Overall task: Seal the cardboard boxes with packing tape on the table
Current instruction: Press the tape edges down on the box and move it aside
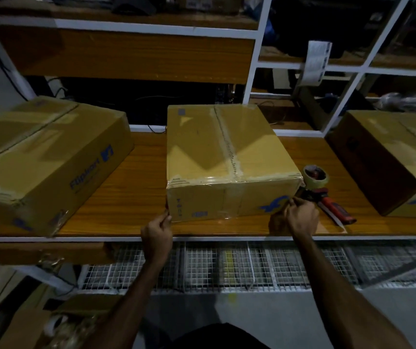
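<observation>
Both hands at middle box (227, 157) on counter (131, 197): left hand (157, 231) fingers pinch lower-left corner, right hand (300, 215) fingers pinch lower-right corner; tape dispenser (324, 190) beside box.

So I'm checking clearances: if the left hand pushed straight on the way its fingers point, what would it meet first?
Most likely the middle box. The left hand already sits at its near lower left corner, fingers pinched there and pointing away from the person, so it would press into that corner almost at once.
</observation>
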### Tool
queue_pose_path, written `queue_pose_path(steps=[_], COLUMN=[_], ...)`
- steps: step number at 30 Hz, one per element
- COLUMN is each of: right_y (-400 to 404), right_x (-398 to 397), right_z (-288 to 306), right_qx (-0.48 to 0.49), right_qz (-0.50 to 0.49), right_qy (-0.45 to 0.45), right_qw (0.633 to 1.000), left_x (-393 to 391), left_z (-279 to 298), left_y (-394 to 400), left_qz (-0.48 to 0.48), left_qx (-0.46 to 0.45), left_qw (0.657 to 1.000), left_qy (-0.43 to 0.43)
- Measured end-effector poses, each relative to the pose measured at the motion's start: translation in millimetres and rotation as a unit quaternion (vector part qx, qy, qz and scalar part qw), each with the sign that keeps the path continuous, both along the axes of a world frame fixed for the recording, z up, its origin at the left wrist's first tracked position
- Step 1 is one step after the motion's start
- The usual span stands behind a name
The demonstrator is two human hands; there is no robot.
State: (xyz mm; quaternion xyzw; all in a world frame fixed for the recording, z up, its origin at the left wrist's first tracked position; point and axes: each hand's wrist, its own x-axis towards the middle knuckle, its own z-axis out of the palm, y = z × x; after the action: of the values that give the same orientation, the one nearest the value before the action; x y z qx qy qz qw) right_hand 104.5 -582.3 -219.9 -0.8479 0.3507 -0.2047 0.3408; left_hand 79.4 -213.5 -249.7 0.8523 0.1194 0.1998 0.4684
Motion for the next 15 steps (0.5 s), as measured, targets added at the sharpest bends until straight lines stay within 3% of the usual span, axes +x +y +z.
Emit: queue_pose_path(steps=[3,6,9,11,15], right_y=[30,78,120,134,122], right_x=[-11,-5,16,28,38], right_z=[24,45,58,58,57], right_qx=[-0.194,-0.303,-0.324,-0.316,-0.275], right_qz=[0.008,0.151,0.354,0.428,0.432], right_qy=[-0.064,-0.178,-0.187,-0.164,-0.145], right_qw=[0.979,0.924,0.857,0.831,0.847], left_x=[-10,-4,17,32,49], left_z=[20,43,64,73,70], left_y=[1,-2,-8,-12,-7], left_qz=[0.016,0.015,-0.046,-0.098,-0.148], left_qx=[0.045,0.111,0.186,0.225,0.191], left_qw=[0.998,0.981,0.955,0.944,0.942], left_qy=[-0.051,-0.155,-0.224,-0.219,-0.233])
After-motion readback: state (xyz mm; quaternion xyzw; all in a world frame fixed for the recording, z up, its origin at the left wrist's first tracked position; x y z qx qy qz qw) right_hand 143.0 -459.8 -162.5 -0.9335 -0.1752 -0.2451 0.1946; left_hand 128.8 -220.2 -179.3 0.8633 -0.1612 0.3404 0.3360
